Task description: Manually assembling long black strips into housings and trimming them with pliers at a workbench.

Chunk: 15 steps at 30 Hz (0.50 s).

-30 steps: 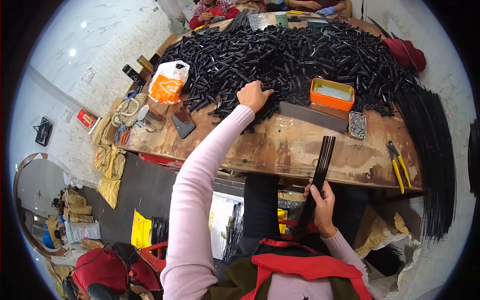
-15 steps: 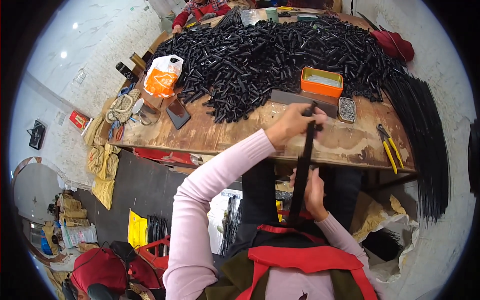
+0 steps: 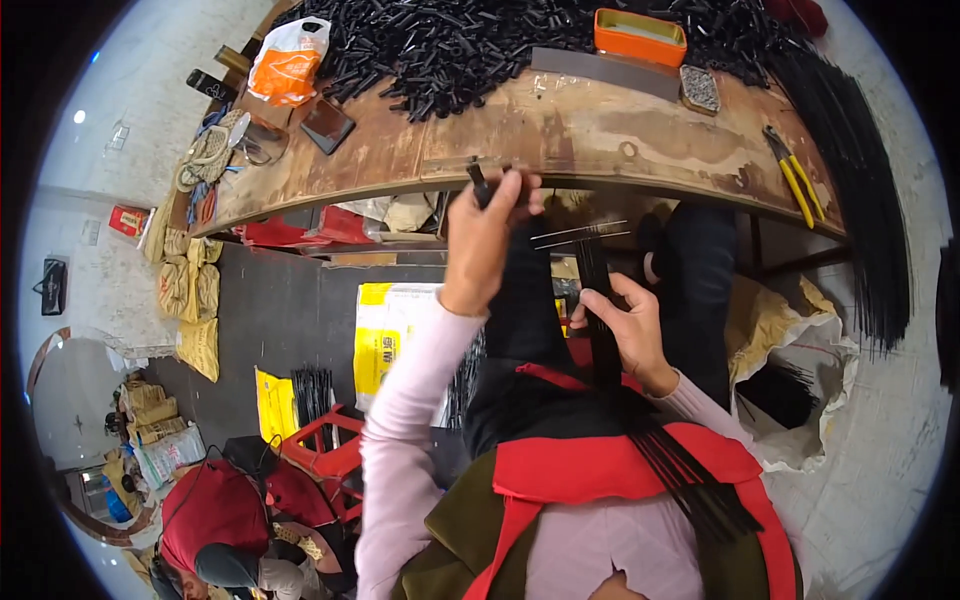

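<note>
Left hand (image 3: pixel 487 235) pinches black tube (image 3: pixel 478 184) | right hand (image 3: pixel 625 330) grips black rods (image 3: pixel 598 300) (orange bag (image 3: pixel 288 62) far left)

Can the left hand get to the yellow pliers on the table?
Probably not easily: the left hand already pinches a small black tube, and the pliers lie far off on the table's right side.

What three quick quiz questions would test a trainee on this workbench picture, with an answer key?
1. True or false: the left hand pinches a short black tube.
2. What does the right hand grip? A) yellow-handled pliers B) a bundle of thin black rods
3. What colour is the tray beside the pile of black tubes?

Key: 1 true; 2 B; 3 orange.
</note>
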Each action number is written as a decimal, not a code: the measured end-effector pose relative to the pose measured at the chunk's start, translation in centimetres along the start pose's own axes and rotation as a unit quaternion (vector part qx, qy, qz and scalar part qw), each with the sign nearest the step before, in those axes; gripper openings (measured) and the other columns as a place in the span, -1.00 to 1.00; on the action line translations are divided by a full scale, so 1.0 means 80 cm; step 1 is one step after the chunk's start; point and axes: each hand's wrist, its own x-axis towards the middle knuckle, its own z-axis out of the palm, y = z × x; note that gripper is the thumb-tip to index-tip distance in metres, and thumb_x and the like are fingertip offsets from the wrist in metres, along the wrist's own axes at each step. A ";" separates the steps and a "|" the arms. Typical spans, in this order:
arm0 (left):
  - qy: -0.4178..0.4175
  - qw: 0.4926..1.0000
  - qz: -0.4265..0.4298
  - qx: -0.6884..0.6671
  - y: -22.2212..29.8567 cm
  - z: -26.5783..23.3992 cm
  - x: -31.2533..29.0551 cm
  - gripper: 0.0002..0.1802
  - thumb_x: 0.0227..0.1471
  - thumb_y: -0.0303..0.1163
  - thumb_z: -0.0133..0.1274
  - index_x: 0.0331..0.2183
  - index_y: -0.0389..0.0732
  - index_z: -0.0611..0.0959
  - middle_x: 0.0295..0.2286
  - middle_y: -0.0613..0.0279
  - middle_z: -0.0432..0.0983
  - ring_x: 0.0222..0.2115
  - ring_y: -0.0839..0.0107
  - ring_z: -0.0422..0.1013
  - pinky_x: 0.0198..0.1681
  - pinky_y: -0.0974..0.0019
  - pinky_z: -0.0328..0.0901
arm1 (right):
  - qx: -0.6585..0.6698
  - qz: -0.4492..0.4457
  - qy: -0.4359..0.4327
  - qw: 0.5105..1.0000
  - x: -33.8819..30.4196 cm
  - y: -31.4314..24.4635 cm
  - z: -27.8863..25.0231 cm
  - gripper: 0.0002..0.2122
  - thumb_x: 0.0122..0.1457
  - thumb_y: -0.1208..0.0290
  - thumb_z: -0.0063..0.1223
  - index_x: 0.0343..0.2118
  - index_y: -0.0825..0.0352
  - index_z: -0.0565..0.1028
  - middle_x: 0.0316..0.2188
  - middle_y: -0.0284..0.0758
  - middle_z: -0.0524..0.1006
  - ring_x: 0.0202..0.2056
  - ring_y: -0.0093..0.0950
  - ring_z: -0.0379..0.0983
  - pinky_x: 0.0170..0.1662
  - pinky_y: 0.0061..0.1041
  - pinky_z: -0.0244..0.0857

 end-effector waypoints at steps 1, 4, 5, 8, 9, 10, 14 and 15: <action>0.004 1.000 -0.006 0.000 -0.014 -0.006 -0.009 -0.75 0.20 -0.37 0.03 -0.18 -0.37 0.56 -0.39 0.24 0.53 -0.40 0.50 0.46 -0.31 0.48 0.35 | 0.000 0.000 -0.006 1.000 -0.005 -0.001 0.001 -0.85 0.21 0.51 0.08 -0.24 0.48 0.50 -0.51 -0.30 0.54 -0.47 -0.56 0.49 -0.33 -0.59 0.40; 0.066 0.993 0.051 -0.078 -0.042 -0.013 -0.026 -0.72 0.22 -0.32 0.02 -0.17 -0.36 0.55 -0.38 0.25 0.50 -0.42 0.50 0.43 -0.33 0.46 0.34 | 0.002 0.002 -0.014 1.000 -0.008 0.002 0.005 -0.86 0.21 0.52 0.08 -0.25 0.49 0.50 -0.49 -0.30 0.54 -0.45 -0.57 0.48 -0.30 -0.57 0.39; 0.075 0.992 0.058 -0.079 -0.049 -0.010 -0.029 -0.72 0.22 -0.31 0.03 -0.18 -0.35 0.55 -0.38 0.26 0.49 -0.43 0.51 0.42 -0.34 0.47 0.34 | -0.001 -0.001 -0.013 1.000 -0.009 0.004 0.006 -0.86 0.21 0.51 0.08 -0.24 0.49 0.49 -0.48 -0.30 0.54 -0.45 -0.57 0.47 -0.30 -0.57 0.39; 0.087 0.990 0.084 -0.069 -0.057 0.008 -0.033 -0.72 0.22 -0.28 0.04 -0.20 -0.32 0.55 -0.39 0.28 0.48 -0.45 0.53 0.40 -0.35 0.49 0.32 | -0.015 -0.008 -0.014 1.000 -0.010 0.001 0.009 -0.85 0.21 0.51 0.08 -0.24 0.49 0.49 -0.47 -0.29 0.54 -0.45 -0.56 0.47 -0.29 -0.57 0.39; 0.099 0.988 0.098 -0.061 -0.058 0.013 -0.031 -0.72 0.22 -0.28 0.03 -0.20 -0.32 0.55 -0.39 0.29 0.48 -0.45 0.54 0.40 -0.36 0.49 0.32 | -0.023 -0.014 -0.014 1.000 -0.009 0.000 0.011 -0.85 0.21 0.51 0.08 -0.24 0.49 0.49 -0.47 -0.29 0.54 -0.45 -0.56 0.47 -0.29 -0.56 0.38; 0.108 0.987 0.110 -0.053 -0.061 0.017 -0.029 -0.73 0.22 -0.28 0.03 -0.20 -0.32 0.55 -0.39 0.29 0.48 -0.45 0.54 0.40 -0.36 0.49 0.31 | -0.024 -0.013 -0.012 1.000 -0.009 0.000 0.011 -0.85 0.21 0.51 0.08 -0.24 0.49 0.49 -0.47 -0.29 0.54 -0.45 -0.56 0.47 -0.29 -0.56 0.38; 0.123 0.982 0.115 -0.089 -0.065 0.029 -0.029 -0.72 0.22 -0.28 0.04 -0.19 -0.32 0.56 -0.38 0.29 0.48 -0.45 0.55 0.40 -0.36 0.48 0.31 | -0.009 -0.017 -0.021 1.000 -0.007 0.002 0.010 -0.85 0.21 0.50 0.11 -0.25 0.49 0.50 -0.47 -0.29 0.54 -0.44 -0.55 0.48 -0.30 -0.56 0.40; 0.111 0.983 0.093 -0.113 -0.065 0.023 -0.027 -0.72 0.21 -0.28 0.04 -0.19 -0.32 0.56 -0.38 0.29 0.48 -0.45 0.55 0.40 -0.36 0.49 0.31 | -0.004 -0.018 -0.021 1.000 -0.007 0.002 0.011 -0.85 0.20 0.48 0.13 -0.26 0.48 0.51 -0.47 -0.30 0.55 -0.44 -0.56 0.49 -0.30 -0.56 0.42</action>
